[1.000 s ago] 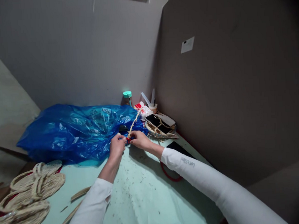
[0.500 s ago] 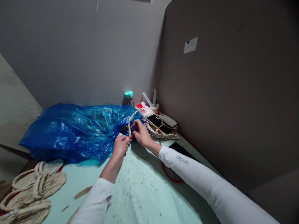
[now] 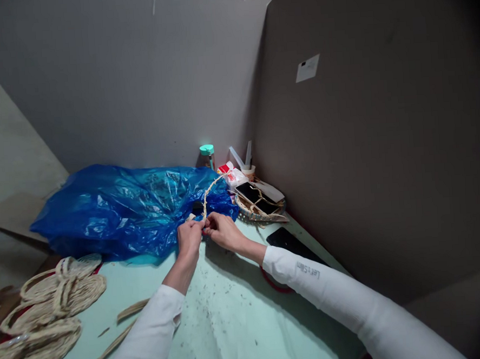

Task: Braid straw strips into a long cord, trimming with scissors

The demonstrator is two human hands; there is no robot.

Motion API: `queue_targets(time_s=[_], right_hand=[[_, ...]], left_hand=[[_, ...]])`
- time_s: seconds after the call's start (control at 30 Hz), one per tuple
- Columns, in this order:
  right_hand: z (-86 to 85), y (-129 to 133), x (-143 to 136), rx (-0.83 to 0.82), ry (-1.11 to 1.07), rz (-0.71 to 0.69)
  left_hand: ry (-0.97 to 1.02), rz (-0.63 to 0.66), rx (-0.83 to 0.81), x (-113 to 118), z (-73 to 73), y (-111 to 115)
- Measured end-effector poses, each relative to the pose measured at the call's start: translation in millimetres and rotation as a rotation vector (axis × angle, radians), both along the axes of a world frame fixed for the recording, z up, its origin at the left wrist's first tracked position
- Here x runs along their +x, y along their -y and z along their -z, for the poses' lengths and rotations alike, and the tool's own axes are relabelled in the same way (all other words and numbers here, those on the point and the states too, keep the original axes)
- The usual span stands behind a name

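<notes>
A thin braided cord (image 3: 205, 197) of pale straw-like fibre rises in a curve from between my hands, its far end leaning toward the packets at the back. My left hand (image 3: 190, 238) is closed, pinching the cord's lower end between thumb and fingers. Right beside it, my right hand (image 3: 226, 232) is closed too, fingertips pressed together at the same end of the cord. A small bit of red shows between the hands, too small to name. Just behind my hands lies a crumpled blue plastic bag (image 3: 116, 214).
Coiled braided rope (image 3: 64, 298) lies at the left, with loose fibre strips (image 3: 112, 344) nearby on the pale green tabletop (image 3: 220, 321). A basket (image 3: 262, 217) holding a phone (image 3: 257, 197) stands back right, near a green-lidded jar (image 3: 207, 150). A black phone-like slab (image 3: 290, 240) lies by my right sleeve.
My right hand has come down and toward me, from beside the cord to its lower end against my left hand. My left hand has shifted slightly left.
</notes>
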State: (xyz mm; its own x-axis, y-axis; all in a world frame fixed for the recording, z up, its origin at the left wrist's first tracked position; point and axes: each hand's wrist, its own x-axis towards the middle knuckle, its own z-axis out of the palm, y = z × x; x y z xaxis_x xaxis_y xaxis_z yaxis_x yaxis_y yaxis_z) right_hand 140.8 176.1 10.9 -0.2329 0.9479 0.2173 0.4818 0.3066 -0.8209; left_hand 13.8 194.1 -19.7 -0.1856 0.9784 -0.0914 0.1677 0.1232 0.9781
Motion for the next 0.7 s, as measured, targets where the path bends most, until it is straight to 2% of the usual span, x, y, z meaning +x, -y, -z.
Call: queue_targets(time_s=[0.17,0.3,0.5,0.6,0.7], right_hand=[[13.0,-4,1,-0.088,-0.025,0.027],[17.3,-9,9,-0.124,-0.042,0.07],[9.5,-18,13,-0.115,-0.024,0.022],[4.8,-16,9,-0.067,0.003,0.063],[1.5,-12,4,-0.031,0.023,0.121]], left_hand=[[0.02,0.055,-0.129,5,-7.7,5],[-0.032,0.115,-0.144,7,-16.7,6],[-0.258,0.094,0.079,4,-35.5,10],[-0.359,0.061,0.179,2,-42.5,14],[-0.399,0.003,0.225,0,-42.5,18]])
